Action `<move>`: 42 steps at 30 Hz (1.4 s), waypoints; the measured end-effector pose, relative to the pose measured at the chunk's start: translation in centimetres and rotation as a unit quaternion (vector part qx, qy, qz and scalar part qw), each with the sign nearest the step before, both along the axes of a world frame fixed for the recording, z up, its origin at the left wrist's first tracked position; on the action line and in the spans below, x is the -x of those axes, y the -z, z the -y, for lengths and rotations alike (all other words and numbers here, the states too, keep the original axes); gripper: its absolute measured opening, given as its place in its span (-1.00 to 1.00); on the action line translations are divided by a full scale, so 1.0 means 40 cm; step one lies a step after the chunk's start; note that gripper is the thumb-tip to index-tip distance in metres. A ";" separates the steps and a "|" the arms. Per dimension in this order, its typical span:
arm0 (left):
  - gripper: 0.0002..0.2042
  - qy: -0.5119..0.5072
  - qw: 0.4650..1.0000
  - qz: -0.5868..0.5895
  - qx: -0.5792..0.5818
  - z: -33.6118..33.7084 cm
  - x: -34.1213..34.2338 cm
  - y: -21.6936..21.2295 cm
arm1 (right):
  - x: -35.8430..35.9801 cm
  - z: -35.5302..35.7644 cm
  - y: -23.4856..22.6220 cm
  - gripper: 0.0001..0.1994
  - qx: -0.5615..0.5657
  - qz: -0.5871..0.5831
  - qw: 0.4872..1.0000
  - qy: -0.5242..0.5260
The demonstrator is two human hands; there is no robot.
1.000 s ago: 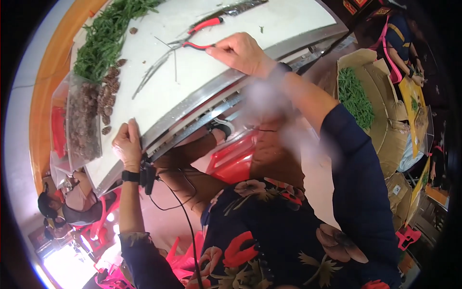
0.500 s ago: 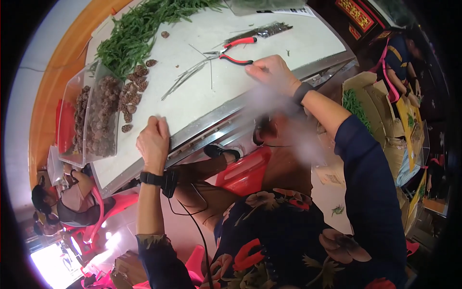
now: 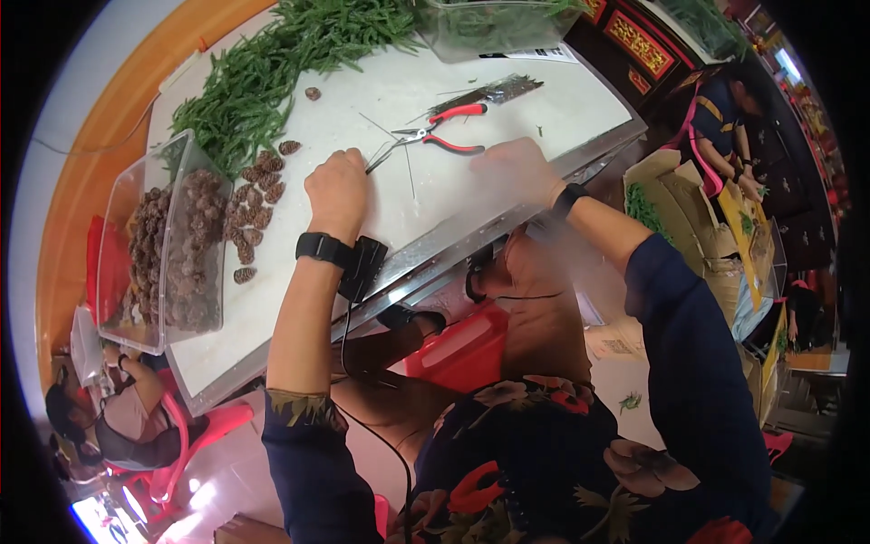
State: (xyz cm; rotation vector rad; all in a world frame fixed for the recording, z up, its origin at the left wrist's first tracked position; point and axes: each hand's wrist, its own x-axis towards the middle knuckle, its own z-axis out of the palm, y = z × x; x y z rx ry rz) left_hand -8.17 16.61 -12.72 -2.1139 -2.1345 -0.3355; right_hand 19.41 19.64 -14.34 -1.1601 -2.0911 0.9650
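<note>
On the white tabletop (image 3: 453,199), my left hand (image 3: 338,192) is closed over a bunch of thin dark wires (image 3: 379,156). Their far ends stick out past my fingers toward the pliers. Pliers with red and black handles (image 3: 453,113) lie slightly spread, jaws pointing left, and one loose wire (image 3: 410,172) crosses below them. My right hand (image 3: 521,172) is just right of the lower plier handle, close to the table's near edge. Blur smears its fingers, so their grip does not show.
Several pine cones (image 3: 249,213) lie beside a clear bin (image 3: 163,308) of more cones at left. Green artificial sprigs (image 3: 272,72) are heaped behind. A dark bundle (image 3: 512,89) lies beyond the pliers. Two people (image 3: 136,417) sit nearby, one left, one far right. Cardboard boxes (image 3: 680,199) stand at right.
My left hand has moved from the table's near edge up and right onto the wires. My right hand has shifted slightly and is now blurred. The whole view has tilted a little.
</note>
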 end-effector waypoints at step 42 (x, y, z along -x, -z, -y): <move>-0.96 0.236 0.936 0.242 0.102 0.203 -0.431 -0.253 | -0.303 0.165 -0.193 -0.89 -0.276 -0.037 0.955 -0.107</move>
